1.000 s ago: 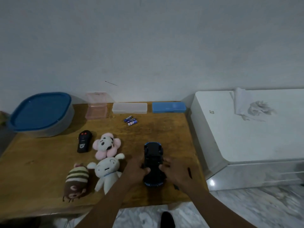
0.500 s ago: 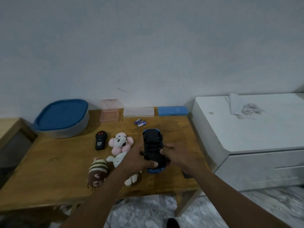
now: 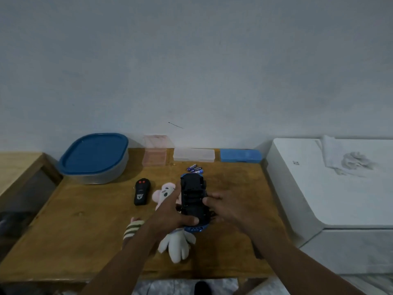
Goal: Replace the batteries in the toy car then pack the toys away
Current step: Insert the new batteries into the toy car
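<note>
The blue toy car (image 3: 193, 196) is held upside down above the wooden table (image 3: 89, 220), its black underside facing me. My left hand (image 3: 172, 211) grips its left side, thumb across the near end. My right hand (image 3: 225, 209) holds its right side with fingers curled on the chassis. Several blue batteries (image 3: 195, 168) lie just beyond the car. A black remote (image 3: 141, 194) lies to the left. A pink plush (image 3: 164, 193), a white plush (image 3: 178, 245) and a striped plush (image 3: 133, 228) lie partly hidden under my left arm.
A large container with a blue lid (image 3: 94, 158) stands at the back left. A pink box (image 3: 155, 153), a clear case (image 3: 194, 154) and a blue case (image 3: 240, 155) line the wall. A white cabinet (image 3: 331, 188) with a cloth (image 3: 348, 159) adjoins the table's right edge.
Both hands have lifted the car off the table and turned it underside up. The camera has pulled back, so the table sits lower and smaller in view.
</note>
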A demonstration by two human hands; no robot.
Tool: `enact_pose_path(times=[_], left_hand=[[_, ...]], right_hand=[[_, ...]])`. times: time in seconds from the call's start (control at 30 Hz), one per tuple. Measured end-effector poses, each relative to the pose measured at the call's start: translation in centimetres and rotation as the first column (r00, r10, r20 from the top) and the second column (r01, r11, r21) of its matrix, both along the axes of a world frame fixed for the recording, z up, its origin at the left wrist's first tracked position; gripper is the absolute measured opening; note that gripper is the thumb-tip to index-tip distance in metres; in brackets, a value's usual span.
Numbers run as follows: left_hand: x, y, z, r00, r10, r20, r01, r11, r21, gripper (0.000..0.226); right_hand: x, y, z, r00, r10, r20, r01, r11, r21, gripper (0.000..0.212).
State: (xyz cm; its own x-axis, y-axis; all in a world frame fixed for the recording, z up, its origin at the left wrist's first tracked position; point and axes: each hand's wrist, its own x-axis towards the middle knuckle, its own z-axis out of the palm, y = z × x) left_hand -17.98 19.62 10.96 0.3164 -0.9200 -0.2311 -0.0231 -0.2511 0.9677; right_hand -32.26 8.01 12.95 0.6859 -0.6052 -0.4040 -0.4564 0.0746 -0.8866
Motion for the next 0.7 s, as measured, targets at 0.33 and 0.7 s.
enact_pose_path(times=[0.33, 0.7], left_hand=[[5.8, -6.5, -2.0, 0.978, 0.192, -0.085, -0.185, 0.979, 0.082, 0.119], [8.6, -10.1, -2.7, 0.967, 0.249, -0.050, -0.240, 0.961, 0.140, 0.113]], right_hand=[[7.6, -10.8, -5.2, 0.968, 0.050, -0.244, -0.171, 0.847, -0.503, 0.019], [12.0, -14.9, -10.6, 0.891, 0.179, -0.417, -0.443, 0.547, -0.710, 0.033]])
